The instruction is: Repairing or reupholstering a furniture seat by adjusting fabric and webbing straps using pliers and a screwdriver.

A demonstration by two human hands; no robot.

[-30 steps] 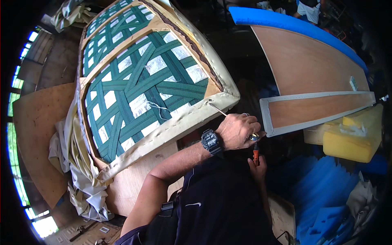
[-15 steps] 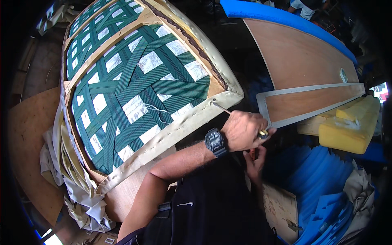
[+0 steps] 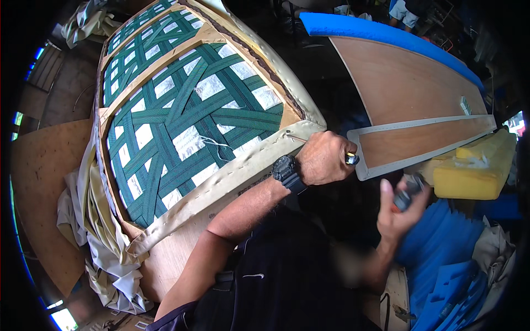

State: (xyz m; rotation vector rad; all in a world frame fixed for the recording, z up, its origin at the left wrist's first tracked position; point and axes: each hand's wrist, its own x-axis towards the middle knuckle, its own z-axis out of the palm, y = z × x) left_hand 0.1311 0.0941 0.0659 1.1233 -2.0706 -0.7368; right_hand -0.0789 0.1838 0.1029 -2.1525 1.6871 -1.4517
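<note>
My left hand (image 3: pixel 326 157), with a watch on its wrist, is closed round a screwdriver (image 3: pixel 351 159). The yellow and black handle end sticks out of the fist, while the thin shaft meets the cream cover strip (image 3: pixel 221 179) near the corner of a wooden frame (image 3: pixel 291 116). Crossed green webbing (image 3: pixel 193 118) spans the frame, with white sheet showing through its gaps. Off to the right, my right hand (image 3: pixel 395 218) grips a dark tool with an orange part (image 3: pixel 406 197); motion blur hides its exact kind.
Right of the frame stands a plywood panel (image 3: pixel 408 83) edged with blue foam (image 3: pixel 386 33). Below it lie yellow foam blocks (image 3: pixel 469 179) and blue foam sheets (image 3: pixel 441 248). Cream fabric (image 3: pixel 105 259) hangs at the frame's left, beside a brown board (image 3: pixel 44 204). Another person (image 3: pixel 406 14) is far back.
My right hand has swung out to the right with its tool, away from my left hand. The left hand still holds the screwdriver at the strip. The view has shifted slightly.
</note>
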